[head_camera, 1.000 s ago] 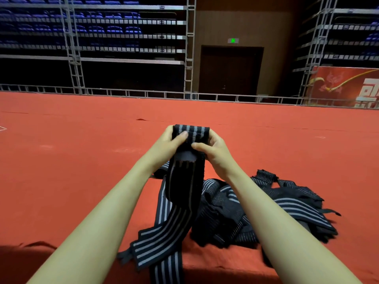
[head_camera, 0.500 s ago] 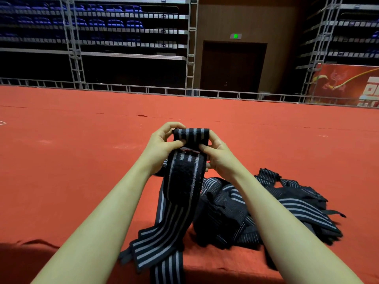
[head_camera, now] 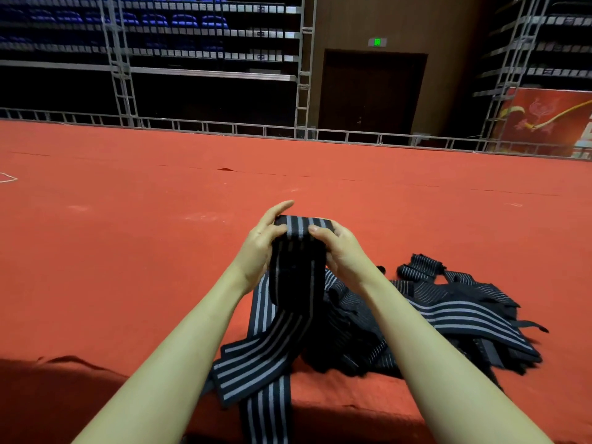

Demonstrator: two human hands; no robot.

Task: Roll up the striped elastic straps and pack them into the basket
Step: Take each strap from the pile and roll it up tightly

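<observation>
At centre frame, raised above the red floor (head_camera: 134,251): striped strap (head_camera: 296,277), black with grey stripes, upper end partly rolled and pinched from both sides. Left hand (head_camera: 261,248): thumb curled onto the near face of the roll, fingers (head_camera: 278,209) extended up along its left edge. Right hand (head_camera: 344,251): thumb laid over the top of the roll, other fingers wrapped behind and hidden. Below the hands: loose tail of the same strap, hanging between the forearms, folding over at floor level and running off the lower edge of view. Just right of the tail, on the floor: pile of straps (head_camera: 432,318), tangled, unrolled, same striped pattern. Farther back: metal railing (head_camera: 224,126) along the floor's far edge, tiered blue seating (head_camera: 179,22) at upper left, dark doorway (head_camera: 371,91) beneath a green exit sign (head_camera: 377,42), red banner (head_camera: 551,120) at right. Basket: outside the view.
</observation>
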